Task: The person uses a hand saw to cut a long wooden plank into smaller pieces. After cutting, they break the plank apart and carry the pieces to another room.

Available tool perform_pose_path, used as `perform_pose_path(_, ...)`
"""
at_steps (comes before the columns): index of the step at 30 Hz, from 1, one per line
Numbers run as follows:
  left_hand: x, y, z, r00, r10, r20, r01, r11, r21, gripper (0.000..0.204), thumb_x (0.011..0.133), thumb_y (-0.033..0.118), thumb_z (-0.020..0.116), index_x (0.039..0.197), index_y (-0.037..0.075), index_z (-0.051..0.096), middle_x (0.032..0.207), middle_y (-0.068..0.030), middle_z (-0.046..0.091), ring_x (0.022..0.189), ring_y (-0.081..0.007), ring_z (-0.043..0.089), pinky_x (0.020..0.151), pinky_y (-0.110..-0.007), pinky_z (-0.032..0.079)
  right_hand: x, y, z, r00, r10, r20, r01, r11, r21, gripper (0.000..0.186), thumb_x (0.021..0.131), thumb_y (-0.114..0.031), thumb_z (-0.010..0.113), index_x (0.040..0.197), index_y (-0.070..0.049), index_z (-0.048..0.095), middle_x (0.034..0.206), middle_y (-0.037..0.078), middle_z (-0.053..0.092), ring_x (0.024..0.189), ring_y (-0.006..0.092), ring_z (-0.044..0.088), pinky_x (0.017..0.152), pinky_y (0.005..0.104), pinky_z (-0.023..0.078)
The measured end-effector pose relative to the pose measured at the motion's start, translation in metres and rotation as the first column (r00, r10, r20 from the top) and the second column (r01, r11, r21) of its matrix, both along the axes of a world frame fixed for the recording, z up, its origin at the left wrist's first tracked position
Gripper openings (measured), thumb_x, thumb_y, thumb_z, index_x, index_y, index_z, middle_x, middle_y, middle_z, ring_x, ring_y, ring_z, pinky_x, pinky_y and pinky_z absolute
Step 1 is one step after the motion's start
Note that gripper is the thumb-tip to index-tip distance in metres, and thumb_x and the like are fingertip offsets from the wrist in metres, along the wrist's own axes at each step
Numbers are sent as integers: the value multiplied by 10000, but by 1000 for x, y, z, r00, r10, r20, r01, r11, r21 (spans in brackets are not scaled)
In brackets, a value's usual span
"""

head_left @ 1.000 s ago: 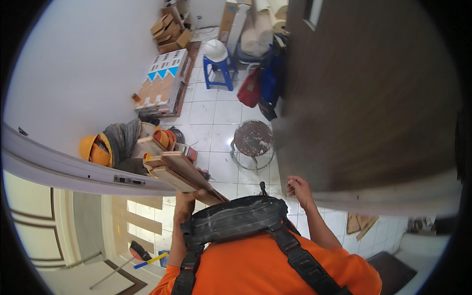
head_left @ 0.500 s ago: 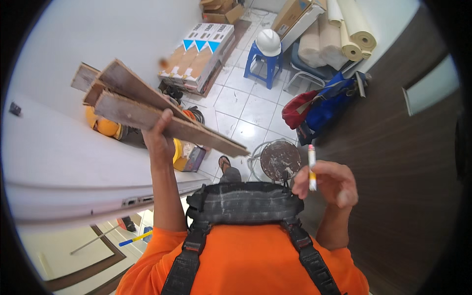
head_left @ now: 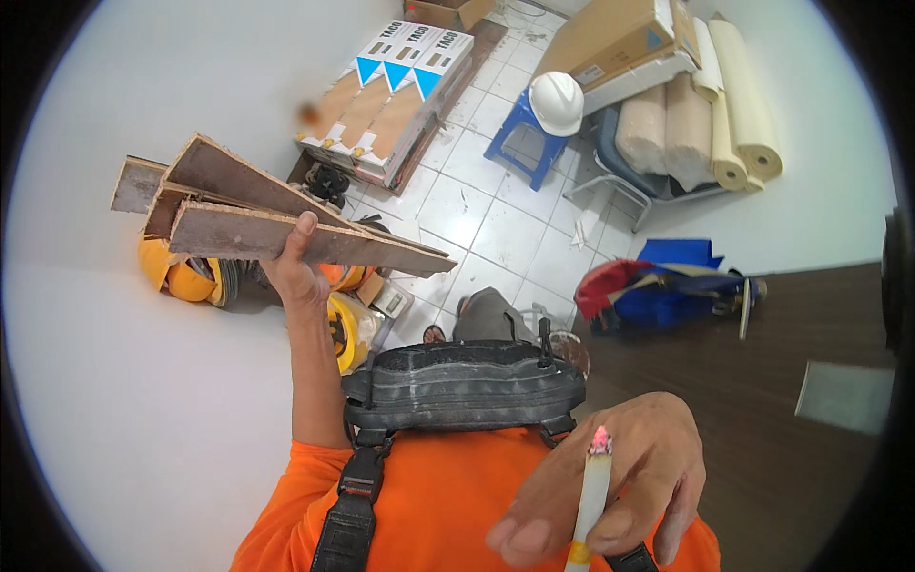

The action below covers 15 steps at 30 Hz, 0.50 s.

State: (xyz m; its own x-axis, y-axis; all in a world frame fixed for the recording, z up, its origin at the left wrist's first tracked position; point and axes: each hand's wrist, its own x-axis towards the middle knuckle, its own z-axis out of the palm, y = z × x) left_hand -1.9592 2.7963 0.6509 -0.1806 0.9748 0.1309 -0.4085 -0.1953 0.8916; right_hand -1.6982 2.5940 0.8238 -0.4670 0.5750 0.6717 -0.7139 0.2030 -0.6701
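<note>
Several thin brown board offcuts point(head_left: 214, 227) with rough, splintered edges fan out at the left. My left hand point(head_left: 297, 272) is closed around them, thumb on top, holding them at about waist height; part of the grip is hidden beneath. Close to my chest at the lower right is my right hand point(head_left: 653, 453), with a lit cigarette point(head_left: 593, 486) pinched between its fingers. The glowing tip points up and away from me, while the yellow-banded end is near the lower edge of the view.
Long cartons point(head_left: 381, 105) lie stacked by the left wall. A white helmet point(head_left: 557, 103) rests on a blue stool point(head_left: 515, 143). Rolls point(head_left: 686, 129) and boxes point(head_left: 620, 43) are piled at the far right. Yellow helmets point(head_left: 191, 276) sit low left; a red-and-blue bag point(head_left: 648, 296) is near the dark door point(head_left: 724, 381).
My right hand has come closer to my chest, bringing the cigarette nearer. The boards have shifted slightly left in view. I have moved forward, and the round-topped stool is now mostly hidden.
</note>
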Motion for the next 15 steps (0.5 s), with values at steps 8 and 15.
perform_pose_path(8,31,116,-17,974,228,-10,-227,967,-117,652,759,-47,741,1374,-42,526,1331,-165,614,1202,-272,594,1074,-398,453,67,172,-5,994,67,-83,-61,996,64,758,884,-341,743,1373,186,504,1248,471,562,1103,532,656,783,476,588)
perform_pose_path(15,33,199,-51,853,493,-172,-516,846,-133,617,765,-47,747,1349,-47,548,1320,-165,624,1197,-277,591,1080,-391,433,94,342,14,818,531,-220,-565,812,-143,1052,798,-414,816,1446,243,312,1455,482,342,1272,543,513,911,441,534)
